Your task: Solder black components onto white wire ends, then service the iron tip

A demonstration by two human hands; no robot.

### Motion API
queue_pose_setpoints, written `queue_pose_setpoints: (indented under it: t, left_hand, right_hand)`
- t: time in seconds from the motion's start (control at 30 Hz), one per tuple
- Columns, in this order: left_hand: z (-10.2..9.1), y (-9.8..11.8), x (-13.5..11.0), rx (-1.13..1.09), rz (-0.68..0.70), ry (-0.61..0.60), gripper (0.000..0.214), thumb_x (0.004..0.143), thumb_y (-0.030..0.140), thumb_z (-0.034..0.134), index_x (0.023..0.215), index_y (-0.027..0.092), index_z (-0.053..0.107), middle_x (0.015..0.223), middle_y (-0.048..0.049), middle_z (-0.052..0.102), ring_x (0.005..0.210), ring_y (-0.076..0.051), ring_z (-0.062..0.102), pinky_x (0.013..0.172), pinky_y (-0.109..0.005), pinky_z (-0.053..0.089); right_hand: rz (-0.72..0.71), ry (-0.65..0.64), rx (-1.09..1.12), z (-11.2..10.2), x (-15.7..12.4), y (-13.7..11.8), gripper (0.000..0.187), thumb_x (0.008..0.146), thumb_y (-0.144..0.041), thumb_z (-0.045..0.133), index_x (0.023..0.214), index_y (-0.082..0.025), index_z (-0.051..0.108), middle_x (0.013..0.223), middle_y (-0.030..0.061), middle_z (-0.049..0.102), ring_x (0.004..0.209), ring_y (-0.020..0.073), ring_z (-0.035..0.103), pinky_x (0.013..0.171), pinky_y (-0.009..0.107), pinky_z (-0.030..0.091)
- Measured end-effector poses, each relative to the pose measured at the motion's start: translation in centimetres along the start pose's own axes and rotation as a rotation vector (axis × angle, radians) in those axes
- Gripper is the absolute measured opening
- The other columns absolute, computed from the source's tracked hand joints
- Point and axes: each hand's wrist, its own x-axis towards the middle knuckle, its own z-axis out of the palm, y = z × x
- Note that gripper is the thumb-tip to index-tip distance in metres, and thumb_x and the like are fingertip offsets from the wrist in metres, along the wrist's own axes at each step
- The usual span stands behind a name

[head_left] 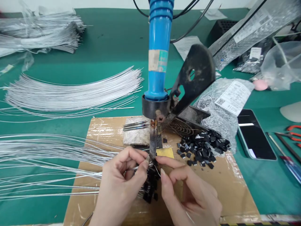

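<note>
My left hand [124, 182] is closed, thumb and index finger pinching the end of a thin white wire right by the tip of a soldering iron [153, 142]. The iron has a blue handle and points straight down in a black clamp. My right hand [188, 188], also closed, pinches a thin silvery strand of solder wire [158, 171] just right of the tip. Fingertips hide the exact joint. Below them lies a pile of small black pieces [148, 191] joined to white wires. More white wires [58, 150] run leftward from there.
Loose black square pieces [204, 147] lie right of the iron on a cardboard sheet [225, 182]. Silvery rods [135, 125] rest on a pale pad behind. A bundle of white wires [77, 94] lies at left. A phone [256, 135], pliers [291, 133] and plastic bags [225, 97] are at right.
</note>
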Motion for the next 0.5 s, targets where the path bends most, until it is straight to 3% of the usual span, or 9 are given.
queue_pose_setpoints:
  t: [0.17,0.5]
  left_hand:
    - [0.15,0.44,-0.02,-0.040,-0.022,0.006,0.016,0.077,0.013,0.083,0.067,0.017,0.071,0.076,-0.0002,0.075,0.061,-0.008,0.066,0.055,-0.010,0.049]
    - [0.07,0.44,-0.08,-0.048,-0.009,-0.004,0.016,0.077,0.013,0.083,0.067,0.017,0.071,0.077,-0.0004,0.076,0.060,-0.007,0.067,0.056,-0.009,0.050]
  right_hand:
    - [0.009,0.034,0.009,0.24,-0.09,-0.11,0.025,0.094,-0.013,0.069,0.076,-0.024,0.057,0.103,0.0040,0.084,0.085,0.0172,0.082,0.078,0.022,0.064]
    - [0.001,0.037,0.020,0.27,-0.08,-0.14,0.025,0.093,-0.012,0.070,0.075,-0.024,0.057,0.101,0.0069,0.085,0.088,0.0204,0.083,0.076,0.024,0.065]
